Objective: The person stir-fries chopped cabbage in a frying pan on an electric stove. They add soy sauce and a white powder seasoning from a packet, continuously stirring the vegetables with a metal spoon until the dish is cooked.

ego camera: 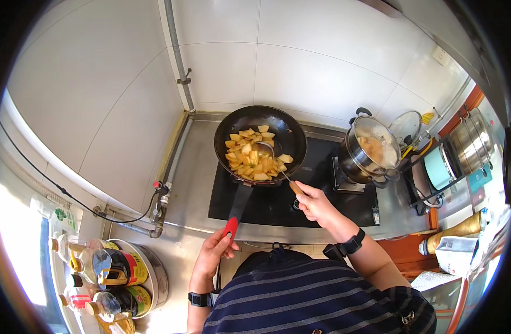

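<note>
A black wok [285, 125] sits over the left side of the gas cooktop [255, 213]. Cut pale-yellow chunks, which look like potato, [249, 160] cover its lower left part. My left hand [215, 250] grips the red end of the wok handle [230, 228]. In my right hand [317, 204] is the wooden grip of a metal ladle or spatula [296, 187]. Its head lies among the chunks and is partly hidden by them, so its exact shape cannot be told.
A lidded steel pot [355, 160] with pale contents stands on the right burner. Behind it a glass lid [407, 124] leans near the wall. A rack with pans [441, 169] is at far right. Bottles [124, 267] fill a round holder at lower left, near a gas pipe valve [159, 196].
</note>
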The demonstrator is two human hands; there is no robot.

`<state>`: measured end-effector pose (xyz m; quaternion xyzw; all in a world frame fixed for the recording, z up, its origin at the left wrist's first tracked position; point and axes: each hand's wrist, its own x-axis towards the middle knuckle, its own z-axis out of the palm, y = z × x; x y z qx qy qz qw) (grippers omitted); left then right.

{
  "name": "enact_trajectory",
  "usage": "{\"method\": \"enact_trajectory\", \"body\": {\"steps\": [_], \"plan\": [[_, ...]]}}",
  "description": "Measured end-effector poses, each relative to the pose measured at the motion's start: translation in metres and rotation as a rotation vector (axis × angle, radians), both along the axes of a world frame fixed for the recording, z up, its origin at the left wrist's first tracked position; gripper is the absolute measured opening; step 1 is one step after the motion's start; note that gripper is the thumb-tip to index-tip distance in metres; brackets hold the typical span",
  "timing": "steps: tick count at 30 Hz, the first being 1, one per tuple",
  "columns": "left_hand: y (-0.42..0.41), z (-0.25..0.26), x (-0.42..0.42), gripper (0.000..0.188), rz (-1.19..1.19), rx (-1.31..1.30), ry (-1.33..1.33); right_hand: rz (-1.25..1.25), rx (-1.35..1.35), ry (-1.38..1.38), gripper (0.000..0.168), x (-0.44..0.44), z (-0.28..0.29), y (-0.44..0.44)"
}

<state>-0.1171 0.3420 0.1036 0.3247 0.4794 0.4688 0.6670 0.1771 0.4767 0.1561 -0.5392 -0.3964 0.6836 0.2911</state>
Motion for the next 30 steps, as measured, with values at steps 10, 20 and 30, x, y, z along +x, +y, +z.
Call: {"method": "enact_trajectory", "body": {"steps": [10, 20, 30], "plan": [[0.003, 0.0, 0.0, 0.039, -0.005, -0.008, -0.001, -0.094, 0.771, -0.503, 0.044, 0.004, -0.057, 0.099], [0.0, -0.005, -0.001, 0.04, 0.024, -0.007, -0.021, 0.32, 0.29, -0.201, 0.046, -0.001, -0.013, 0.049], [0.003, -0.003, -0.005, 0.042, -0.009, -0.016, -0.015, 0.362, 0.772, -0.516, 0.049, 0.073, 0.052, -0.022]]}}
